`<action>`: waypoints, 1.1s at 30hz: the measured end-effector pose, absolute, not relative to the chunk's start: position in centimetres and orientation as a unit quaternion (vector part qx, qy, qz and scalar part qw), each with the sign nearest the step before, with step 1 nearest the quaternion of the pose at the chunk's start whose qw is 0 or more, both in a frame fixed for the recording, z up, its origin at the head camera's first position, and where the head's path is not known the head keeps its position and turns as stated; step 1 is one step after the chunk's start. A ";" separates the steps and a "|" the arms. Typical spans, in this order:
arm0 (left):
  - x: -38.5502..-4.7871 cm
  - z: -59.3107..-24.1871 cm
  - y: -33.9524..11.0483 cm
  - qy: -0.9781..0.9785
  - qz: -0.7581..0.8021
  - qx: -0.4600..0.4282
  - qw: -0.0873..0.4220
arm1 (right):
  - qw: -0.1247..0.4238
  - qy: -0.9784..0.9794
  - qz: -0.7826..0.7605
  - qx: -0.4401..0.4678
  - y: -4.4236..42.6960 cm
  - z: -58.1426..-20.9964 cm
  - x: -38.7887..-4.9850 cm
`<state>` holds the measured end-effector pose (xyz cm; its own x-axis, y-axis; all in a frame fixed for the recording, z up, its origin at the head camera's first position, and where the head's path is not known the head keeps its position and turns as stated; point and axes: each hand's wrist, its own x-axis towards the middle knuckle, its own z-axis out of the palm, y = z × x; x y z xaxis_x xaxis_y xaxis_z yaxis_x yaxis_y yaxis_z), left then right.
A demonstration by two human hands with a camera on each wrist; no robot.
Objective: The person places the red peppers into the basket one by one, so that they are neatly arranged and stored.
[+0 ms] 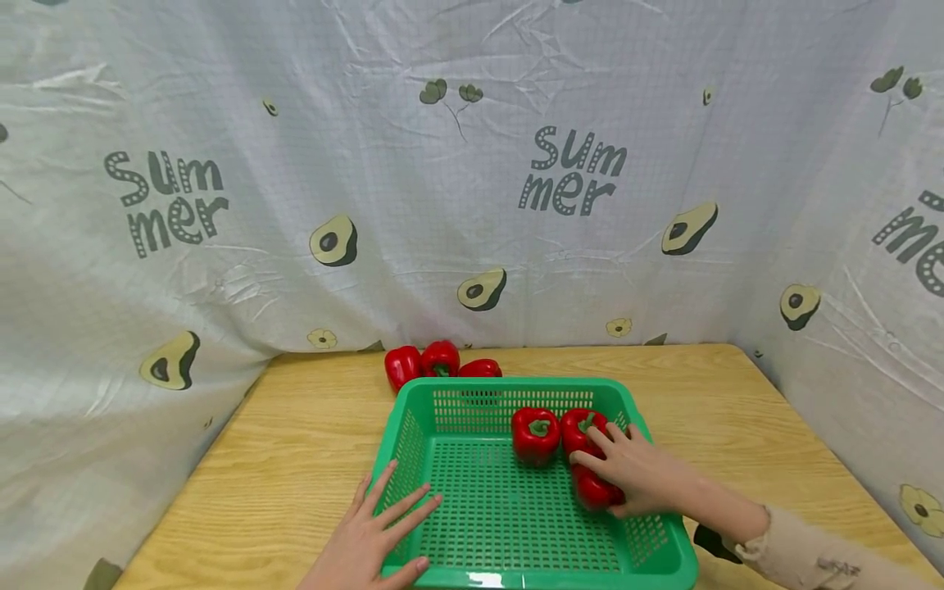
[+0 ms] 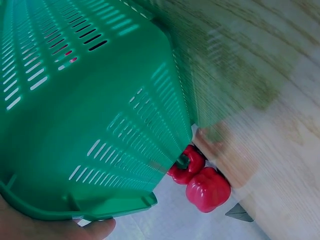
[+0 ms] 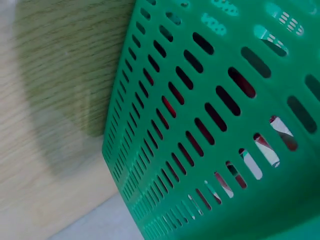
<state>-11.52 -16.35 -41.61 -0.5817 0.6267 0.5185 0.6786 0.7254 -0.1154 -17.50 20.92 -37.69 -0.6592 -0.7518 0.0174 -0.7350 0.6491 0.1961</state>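
Hand, left (image 1: 371, 537): is lying across the left rim of the green basket (image 1: 494, 508), close to the front corner, its straight fingers spreading well apart.
Sleeve (image 1: 819, 549): is covering the right forearm in pale cloth with dark lettering; a dark object (image 1: 714, 542), partly hidden, is showing beneath the wrist.
Basket walls: are standing on the wooden table (image 1: 310, 459); in the right wrist view, red is showing through the slots.
Hand, right (image 1: 645, 471): is resting over the basket's right side, fingers standing apart above two red peppers; whether it is gripping either one, I cannot tell.
Front pepper (image 1: 593, 490): is lying inside the basket, partly under that hand, between thumb and forefinger.
Middle pepper (image 1: 576, 434): is sitting just behind it, green stem showing, fingers partly covering it.
Left pepper (image 1: 533, 444): is sitting beside the middle one, stem facing the head camera.
Far peppers (image 1: 402, 366): three red ones are lying on the table behind the basket, the rim partly hiding the rightmost.
Cloth (image 1: 413, 188): is hanging behind, showing avocados, flowers and "SUMMER".
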 end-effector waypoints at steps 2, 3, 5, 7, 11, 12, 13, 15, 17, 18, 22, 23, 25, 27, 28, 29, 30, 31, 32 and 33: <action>-11.5 -41.7 -16.3 -0.887 -0.044 -0.368 0.275 | 0.042 -0.907 -0.083 0.410 20.9 -37.9 -17.5; -11.5 -41.7 -16.3 -0.887 -0.042 -0.368 0.276 | 0.041 -0.908 -0.077 0.410 20.9 -37.9 -17.5; -11.5 -41.7 -16.3 -0.886 -0.040 -0.368 0.279 | 0.037 -0.910 -0.071 0.408 20.9 -38.0 -17.6; -11.5 -41.6 -16.2 -0.886 -0.042 -0.369 0.279 | 0.039 -0.911 -0.069 0.405 20.9 -38.0 -17.6; -11.6 -41.4 -16.2 -0.887 -0.050 -0.367 0.275 | 0.038 -0.911 -0.067 0.405 21.0 -37.9 -17.7; -11.6 -41.4 -16.2 -0.889 -0.052 -0.366 0.272 | 0.038 -0.910 -0.064 0.407 21.0 -37.8 -17.7; -11.6 -41.4 -16.2 -0.889 -0.052 -0.364 0.272 | 0.038 -0.910 -0.060 0.409 21.1 -37.8 -17.7; -11.6 -41.4 -16.2 -0.889 -0.052 -0.363 0.273 | 0.038 -0.909 -0.051 0.412 21.2 -37.8 -17.5; -11.6 -41.5 -16.2 -0.889 -0.049 -0.362 0.275 | 0.039 -0.907 -0.048 0.416 21.5 -37.7 -17.3; -11.6 -41.5 -16.2 -0.889 -0.048 -0.363 0.276 | 0.038 -0.907 -0.045 0.418 21.6 -37.7 -17.2; -11.5 -41.7 -16.2 -0.887 -0.041 -0.363 0.282 | 0.042 -0.905 -0.027 0.422 22.0 -37.7 -16.8; -11.5 -41.7 -16.1 -0.887 -0.042 -0.363 0.283 | 0.046 -0.905 -0.020 0.422 22.0 -37.6 -16.8; -11.5 -41.8 -16.1 -0.886 -0.043 -0.362 0.285 | 0.059 -0.904 -0.010 0.424 22.1 -37.6 -16.8; -11.5 -41.7 -16.1 -0.886 -0.046 -0.362 0.284 | 0.074 -0.900 -0.007 0.430 22.3 -37.5 -16.9; -11.5 -41.7 -16.1 -0.886 -0.046 -0.363 0.285 | 0.079 -0.898 -0.008 0.432 22.3 -37.5 -16.9; -11.5 -41.7 -16.1 -0.886 -0.046 -0.363 0.284 | 0.083 -0.896 -0.008 0.435 22.4 -37.5 -16.9; -11.6 -41.7 -16.1 -0.886 -0.046 -0.363 0.284 | 0.087 -0.894 -0.010 0.439 22.4 -37.4 -17.0; -11.6 -41.7 -16.1 -0.886 -0.045 -0.363 0.284 | 0.090 -0.893 -0.011 0.441 22.4 -37.4 -17.0; -11.6 -41.7 -16.1 -0.887 -0.045 -0.362 0.284 | 0.092 -0.892 -0.010 0.443 22.4 -37.4 -17.0; -11.6 -41.7 -16.1 -0.886 -0.044 -0.362 0.285 | 0.092 -0.891 -0.009 0.444 22.5 -37.4 -17.0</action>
<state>-11.61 -16.09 -41.69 -0.5751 0.6166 0.5377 0.6671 0.7339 -0.1282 -17.05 22.45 -37.37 -0.5894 -0.7925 0.1565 -0.7893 0.6063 0.0974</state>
